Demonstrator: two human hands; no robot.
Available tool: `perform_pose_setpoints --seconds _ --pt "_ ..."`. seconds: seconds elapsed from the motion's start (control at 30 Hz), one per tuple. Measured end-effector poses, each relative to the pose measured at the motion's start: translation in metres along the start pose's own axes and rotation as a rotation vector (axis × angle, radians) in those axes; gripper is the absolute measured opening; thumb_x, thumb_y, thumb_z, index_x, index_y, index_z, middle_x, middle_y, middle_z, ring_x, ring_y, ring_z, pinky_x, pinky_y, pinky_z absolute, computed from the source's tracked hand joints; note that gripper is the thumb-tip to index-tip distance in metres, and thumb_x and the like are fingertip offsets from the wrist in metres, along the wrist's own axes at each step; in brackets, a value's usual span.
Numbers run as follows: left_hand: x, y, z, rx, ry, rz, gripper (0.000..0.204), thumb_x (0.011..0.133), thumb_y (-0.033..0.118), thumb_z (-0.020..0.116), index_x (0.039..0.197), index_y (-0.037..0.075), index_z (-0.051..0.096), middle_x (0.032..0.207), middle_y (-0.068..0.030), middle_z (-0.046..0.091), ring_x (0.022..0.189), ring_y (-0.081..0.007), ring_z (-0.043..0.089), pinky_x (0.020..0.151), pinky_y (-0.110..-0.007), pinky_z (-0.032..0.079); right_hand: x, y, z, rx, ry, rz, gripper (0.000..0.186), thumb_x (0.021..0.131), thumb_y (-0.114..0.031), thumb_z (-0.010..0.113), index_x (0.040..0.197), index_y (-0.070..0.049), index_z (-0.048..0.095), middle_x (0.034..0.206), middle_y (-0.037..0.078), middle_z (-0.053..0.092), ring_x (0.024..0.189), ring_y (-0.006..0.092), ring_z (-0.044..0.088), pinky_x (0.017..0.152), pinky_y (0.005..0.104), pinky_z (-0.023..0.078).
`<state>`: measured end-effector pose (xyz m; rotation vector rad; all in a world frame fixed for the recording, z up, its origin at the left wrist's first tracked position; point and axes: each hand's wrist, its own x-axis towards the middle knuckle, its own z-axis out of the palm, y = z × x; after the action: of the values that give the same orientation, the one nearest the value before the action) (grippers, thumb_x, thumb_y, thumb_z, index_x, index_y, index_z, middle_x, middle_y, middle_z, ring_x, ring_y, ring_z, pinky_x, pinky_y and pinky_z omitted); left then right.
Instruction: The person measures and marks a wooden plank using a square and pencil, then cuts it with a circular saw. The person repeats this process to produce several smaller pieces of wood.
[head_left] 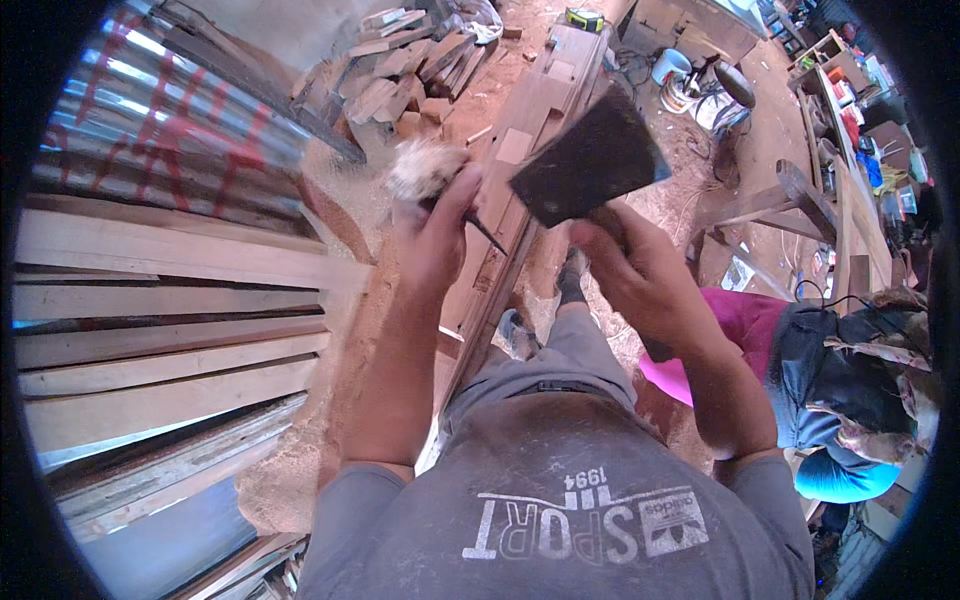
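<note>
My left hand is closed round a chisel with a pale, frayed, blurred top. Its dark narrow blade slants down to the right over a long timber workpiece that has cut recesses along it. My right hand grips the handle of a mallet-like tool with a large, dark, square head. This head is raised to the right of the chisel, apart from it, and hides part of the timber behind it.
Stacked planks lie left below corrugated metal sheeting. Offcuts are piled at top left. Buckets stand beyond the timber. A cluttered bench and pink and dark cloths are to my right.
</note>
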<state>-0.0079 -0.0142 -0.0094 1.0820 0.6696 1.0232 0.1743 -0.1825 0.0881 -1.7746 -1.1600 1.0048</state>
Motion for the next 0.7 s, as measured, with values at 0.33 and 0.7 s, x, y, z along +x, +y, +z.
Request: perform_pose_setpoints --seconds 0.33,0.7 --pt "0.045 -0.002 0.052 0.62 -0.233 -0.159 0.046 0.092 0.048 0.086 0.101 0.004 0.076 0.079 -0.0007 0.069 0.068 -0.0108 0.062 0.064 -0.031 0.052 0.021 0.052 -0.034 0.299 0.124 0.339 0.038 0.114 -0.044 0.055 0.104 -0.007 0.057 0.07 -0.002 0.052 0.055 0.0073 0.049 0.048 0.0258 0.041" --pt "0.056 -0.023 0.063 0.618 -0.282 -0.243 0.056 0.092 0.051 0.086 0.114 0.002 0.071 0.101 -0.0057 0.076 0.094 -0.017 0.07 0.086 -0.036 0.057 0.068 0.055 -0.055 0.322 0.137 0.361 0.047 0.109 -0.053 0.061 0.108 -0.005 0.061 0.073 -0.003 0.051 0.058 0.008 0.049 0.049 0.0277 0.042"
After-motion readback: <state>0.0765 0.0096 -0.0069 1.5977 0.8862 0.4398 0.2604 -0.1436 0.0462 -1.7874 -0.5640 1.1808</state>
